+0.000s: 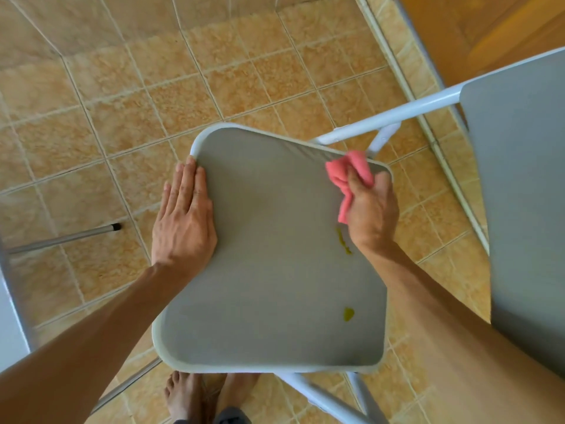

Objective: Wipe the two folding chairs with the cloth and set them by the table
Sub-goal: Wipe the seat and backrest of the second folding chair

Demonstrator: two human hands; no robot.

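Observation:
A folding chair stands open below me, its grey seat [269, 255] filling the middle of the view and its grey backrest [519, 191] at the right. My left hand [183, 218] lies flat with straight fingers on the seat's left edge. My right hand [371, 209] grips a bunched pink cloth [348, 174] against the seat's far right corner. Two yellow-green smears mark the seat: one [344, 241] just beside my right wrist, another [348, 314] nearer the front edge. A second chair is not identifiable.
The floor is tan tile [122, 117]. A thin metal leg with a black foot [70, 237] reaches in from the left. A white frame [12, 316] stands at the left edge. An orange wooden surface [489, 32] lies top right. My bare feet [195, 396] are under the seat's front.

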